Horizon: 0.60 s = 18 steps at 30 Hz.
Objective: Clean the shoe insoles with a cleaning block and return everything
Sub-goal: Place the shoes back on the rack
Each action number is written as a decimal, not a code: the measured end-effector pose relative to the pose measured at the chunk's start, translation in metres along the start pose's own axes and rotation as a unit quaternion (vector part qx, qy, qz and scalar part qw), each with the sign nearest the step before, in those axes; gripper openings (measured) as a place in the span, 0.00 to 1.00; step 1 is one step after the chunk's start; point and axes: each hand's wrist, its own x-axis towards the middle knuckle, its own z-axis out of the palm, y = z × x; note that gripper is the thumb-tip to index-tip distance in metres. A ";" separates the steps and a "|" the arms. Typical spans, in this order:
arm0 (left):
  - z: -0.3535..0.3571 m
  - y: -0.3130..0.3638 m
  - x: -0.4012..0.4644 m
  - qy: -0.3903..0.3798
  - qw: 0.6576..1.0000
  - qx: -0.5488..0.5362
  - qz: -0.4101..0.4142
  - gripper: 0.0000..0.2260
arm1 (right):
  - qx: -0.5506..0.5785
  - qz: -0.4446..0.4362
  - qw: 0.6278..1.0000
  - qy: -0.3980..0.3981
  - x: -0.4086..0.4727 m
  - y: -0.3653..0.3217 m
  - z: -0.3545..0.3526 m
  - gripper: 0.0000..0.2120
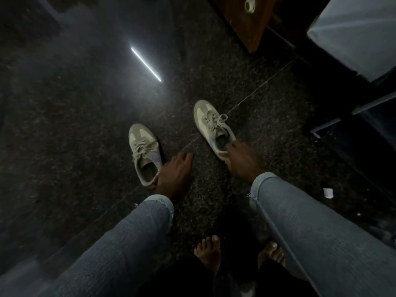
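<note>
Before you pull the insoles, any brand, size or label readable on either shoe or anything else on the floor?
None readable.
Left shoe: blue side patch, no legible lettering.
Right shoe: same, too dim and blurred.
Small white object on the floor: no text can be made out.

Two sneakers apart on the floor (75, 125).
Left sneaker (144, 154) lies nearer, right sneaker (214, 128) farther; left hand (174, 174) beside one heel, right hand (242, 160) at the other.
</note>
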 end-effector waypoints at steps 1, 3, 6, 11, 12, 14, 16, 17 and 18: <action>0.009 -0.002 0.002 -0.007 1.000 -0.004 0.000 0.27 | 0.003 -0.001 1.000 -0.010 0.006 0.003 0.007 0.17; 0.022 -0.005 0.005 -0.018 1.000 -0.006 -0.002 0.28 | 0.012 -0.005 1.000 -0.027 0.017 0.010 0.018 0.19; 0.039 -0.010 0.006 -0.020 1.000 0.001 -0.011 0.28 | 0.012 -0.005 0.999 -0.047 0.032 0.018 0.034 0.21; 0.062 -0.022 0.002 -0.022 1.000 -0.006 -0.014 0.25 | -0.008 0.005 0.997 -0.071 0.039 0.019 0.061 0.26; 0.064 -0.023 0.002 -0.024 1.000 -0.011 -0.016 0.26 | -0.010 0.006 0.998 -0.060 0.038 0.018 0.064 0.25; 0.064 -0.027 0.001 -0.024 0.999 -0.022 -0.024 0.25 | -0.012 -0.005 0.999 -0.039 0.033 0.013 0.069 0.19; 0.061 -0.029 0.000 -0.023 0.999 -0.031 -0.030 0.25 | -0.008 -0.021 0.999 -0.047 0.026 0.007 0.074 0.14; 0.060 -0.031 -0.002 -0.016 0.999 -0.033 -0.030 0.24 | -0.007 -0.030 0.998 -0.061 0.022 0.005 0.079 0.13; 0.060 -0.034 -0.004 -0.004 0.999 -0.034 -0.031 0.22 | -0.007 -0.038 0.996 -0.080 0.017 0.002 0.084 0.14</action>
